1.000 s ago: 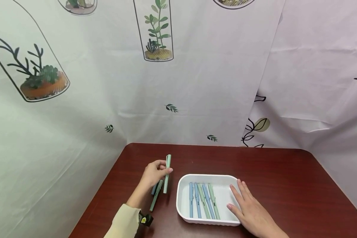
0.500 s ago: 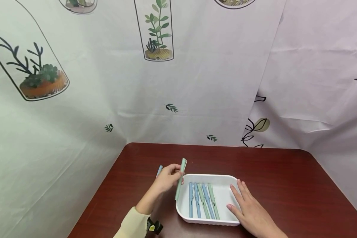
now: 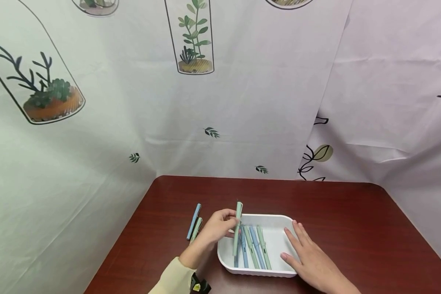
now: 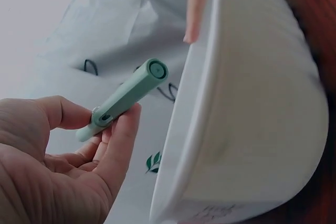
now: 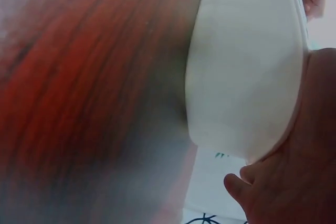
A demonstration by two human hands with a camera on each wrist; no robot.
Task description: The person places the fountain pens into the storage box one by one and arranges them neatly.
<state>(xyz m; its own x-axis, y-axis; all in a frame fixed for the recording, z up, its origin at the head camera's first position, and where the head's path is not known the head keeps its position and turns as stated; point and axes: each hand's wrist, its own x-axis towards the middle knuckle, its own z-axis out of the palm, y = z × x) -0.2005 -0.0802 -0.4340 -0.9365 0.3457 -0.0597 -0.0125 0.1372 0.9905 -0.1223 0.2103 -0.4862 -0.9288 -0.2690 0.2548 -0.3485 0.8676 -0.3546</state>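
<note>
Between thumb and fingers my left hand pinches a light green pen, held over the left side of a white tray. The left wrist view shows this green pen from its end, apart from the tray wall. Inside the tray, several pens lie side by side, among them a blue pen and a green pen. My right hand rests on the tray's right rim with its fingers straight; in the right wrist view it touches the white wall.
Left of the tray, a blue pen and a green pen, partly hidden by the left arm, lie on the dark red table. A printed cloth hangs behind the table.
My left hand has carried the green pen rightward, from beside the pens on the table to above the tray. The right hand has stayed on the rim.
</note>
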